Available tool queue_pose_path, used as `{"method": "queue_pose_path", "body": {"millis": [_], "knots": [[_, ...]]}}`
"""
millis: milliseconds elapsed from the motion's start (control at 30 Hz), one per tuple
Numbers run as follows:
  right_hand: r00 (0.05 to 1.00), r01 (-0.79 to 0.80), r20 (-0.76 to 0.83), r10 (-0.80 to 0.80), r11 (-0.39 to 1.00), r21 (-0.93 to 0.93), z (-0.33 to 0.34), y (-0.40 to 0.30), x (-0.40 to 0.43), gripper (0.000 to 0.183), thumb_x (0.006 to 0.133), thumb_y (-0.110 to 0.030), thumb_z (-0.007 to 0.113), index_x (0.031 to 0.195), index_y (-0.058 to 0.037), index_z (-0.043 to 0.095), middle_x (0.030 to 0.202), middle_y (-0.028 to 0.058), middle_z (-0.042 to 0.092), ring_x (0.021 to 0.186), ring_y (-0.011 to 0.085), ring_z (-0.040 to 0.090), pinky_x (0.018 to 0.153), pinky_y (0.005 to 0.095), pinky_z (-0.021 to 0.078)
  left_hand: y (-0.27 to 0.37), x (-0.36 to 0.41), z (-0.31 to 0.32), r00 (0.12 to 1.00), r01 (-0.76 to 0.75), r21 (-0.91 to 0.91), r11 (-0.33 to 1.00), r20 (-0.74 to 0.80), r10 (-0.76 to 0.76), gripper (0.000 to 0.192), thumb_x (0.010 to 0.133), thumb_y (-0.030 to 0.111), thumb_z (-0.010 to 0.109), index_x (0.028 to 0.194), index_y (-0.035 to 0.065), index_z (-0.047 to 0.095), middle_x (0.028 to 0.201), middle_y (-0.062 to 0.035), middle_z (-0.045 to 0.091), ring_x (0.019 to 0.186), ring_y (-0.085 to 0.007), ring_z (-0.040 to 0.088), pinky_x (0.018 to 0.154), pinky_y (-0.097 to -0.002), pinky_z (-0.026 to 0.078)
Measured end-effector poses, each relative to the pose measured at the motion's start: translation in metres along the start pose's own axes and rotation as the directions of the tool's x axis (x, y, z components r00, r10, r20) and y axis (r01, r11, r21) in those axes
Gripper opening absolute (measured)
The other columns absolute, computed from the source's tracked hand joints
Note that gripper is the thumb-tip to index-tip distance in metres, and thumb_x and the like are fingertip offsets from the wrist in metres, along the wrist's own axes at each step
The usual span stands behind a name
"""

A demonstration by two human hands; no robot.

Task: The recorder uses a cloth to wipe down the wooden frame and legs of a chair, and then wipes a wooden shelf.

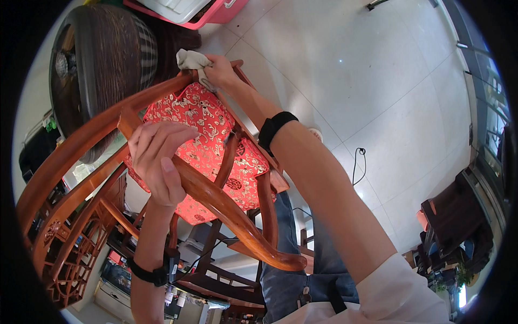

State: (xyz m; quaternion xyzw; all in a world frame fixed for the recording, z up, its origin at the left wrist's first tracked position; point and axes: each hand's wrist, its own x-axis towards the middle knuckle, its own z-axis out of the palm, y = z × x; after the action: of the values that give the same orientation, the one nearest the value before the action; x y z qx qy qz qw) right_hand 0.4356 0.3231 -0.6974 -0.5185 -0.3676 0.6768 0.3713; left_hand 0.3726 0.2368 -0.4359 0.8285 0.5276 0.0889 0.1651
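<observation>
A wooden armchair (238,220) with curved, reddish-brown arm rails stands before me. Over its seat lies a red cushion (206,117) with gold patterns. My left hand (158,162) grips the near arm rail where it meets the chair's back, its fingers curled over the wood. Farther off, my right hand (220,73) holds a pale cloth (192,60) against the far end of the top rail. Part of the cloth hangs down beside the cushion's far corner. Both wrists wear black straps.
A large dark ribbed pot (113,52) stands behind the chair, near a pink bin (194,24) with a white lid. A thin black cable (356,166) lies on the tiled floor. Dark furniture (455,210) is at the right, a wooden lattice (77,259) at the lower left.
</observation>
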Motion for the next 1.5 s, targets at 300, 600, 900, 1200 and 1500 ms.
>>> {"method": "queue_pose_path", "body": {"millis": [300,600,900,1200,1500], "knots": [[0.996,-0.017,0.077,0.046,0.940,-0.340,-0.011,0.035,0.033,0.041,0.077,-0.001,0.059,0.116,-0.0075,0.070,0.105,0.0207,0.072,0.102,0.0357,0.068,0.090,0.0409,0.0513,0.006,0.005,0.003,0.999,0.027,0.025,0.999,0.028,-0.027,0.067,0.103,0.040,0.018,0.088,0.0053,0.073,0.091,-0.0086,0.072,0.096,-0.0281,0.062,0.100,-0.0422,0.035],[0.987,0.047,0.158,0.011,0.932,-0.360,-0.088,0.121,0.014,0.039,0.078,0.000,0.058,0.114,-0.0078,0.071,0.103,0.0162,0.073,0.095,0.0303,0.068,0.086,0.0394,0.0521,0.011,0.015,0.014,0.999,-0.030,-0.038,0.999,-0.045,0.028,0.053,0.097,0.031,0.027,0.086,0.0059,0.072,0.087,-0.0080,0.070,0.092,-0.0274,0.062,0.096,-0.0409,0.036],[0.903,-0.389,-0.017,0.429,0.800,-0.456,-0.225,0.188,-0.157,0.048,0.074,-0.011,0.067,0.122,-0.0085,0.068,0.108,0.0186,0.073,0.103,0.0319,0.070,0.087,0.0397,0.0536,0.012,0.007,0.008,1.000,0.014,-0.045,0.999,0.006,-0.014,0.067,0.101,0.041,0.018,0.090,0.0042,0.073,0.092,-0.0097,0.071,0.099,-0.0283,0.062,0.104,-0.0425,0.033],[0.935,-0.356,-0.109,0.339,0.893,-0.276,-0.144,0.249,-0.276,0.051,0.073,0.004,0.058,0.123,-0.0042,0.065,0.116,0.0197,0.069,0.112,0.0325,0.065,0.096,0.0369,0.0497,0.008,0.005,0.012,0.999,-0.015,-0.019,1.000,-0.038,0.015,0.069,0.100,0.044,0.016,0.089,0.0055,0.072,0.088,-0.0080,0.069,0.096,-0.0267,0.062,0.102,-0.0412,0.033],[0.982,-0.171,0.014,0.186,0.926,-0.336,-0.131,0.215,-0.308,0.050,0.070,0.007,0.054,0.118,-0.0034,0.066,0.111,0.0210,0.069,0.112,0.0413,0.062,0.098,0.0436,0.0484,0.005,-0.001,0.010,1.000,-0.006,-0.016,1.000,-0.019,0.006,0.068,0.101,0.047,0.018,0.091,0.0046,0.070,0.094,-0.0080,0.069,0.103,-0.0258,0.059,0.105,-0.0422,0.033]]}}
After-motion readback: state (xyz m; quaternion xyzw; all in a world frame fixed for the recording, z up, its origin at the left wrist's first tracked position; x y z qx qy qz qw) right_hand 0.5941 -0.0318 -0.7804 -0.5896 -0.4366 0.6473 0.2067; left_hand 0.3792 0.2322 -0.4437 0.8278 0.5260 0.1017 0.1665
